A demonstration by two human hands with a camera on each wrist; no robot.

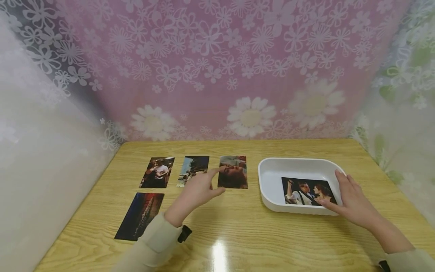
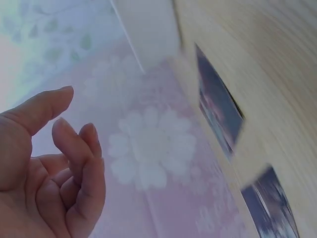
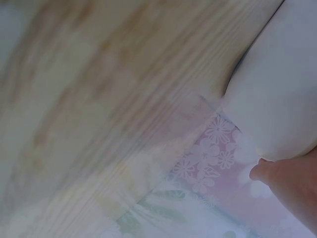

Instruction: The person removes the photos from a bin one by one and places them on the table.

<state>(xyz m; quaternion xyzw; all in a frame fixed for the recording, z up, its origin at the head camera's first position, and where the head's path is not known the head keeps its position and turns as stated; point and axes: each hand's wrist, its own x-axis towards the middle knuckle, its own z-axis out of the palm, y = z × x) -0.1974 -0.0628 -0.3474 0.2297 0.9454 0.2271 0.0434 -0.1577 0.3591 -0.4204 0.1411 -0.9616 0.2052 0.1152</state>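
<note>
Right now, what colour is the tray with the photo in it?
White; the tray shows best in the head view.

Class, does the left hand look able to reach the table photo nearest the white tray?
Very likely yes: the left hand is empty and close beside that photo, and no other object lies over it.

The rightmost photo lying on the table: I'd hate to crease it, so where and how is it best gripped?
Probably grip the photo by its near edge, coming from the near side: it lies flat, so an edge likely needs lifting first. The white tray and neighbouring photo flank it closely; the left hand is nearest.
</note>
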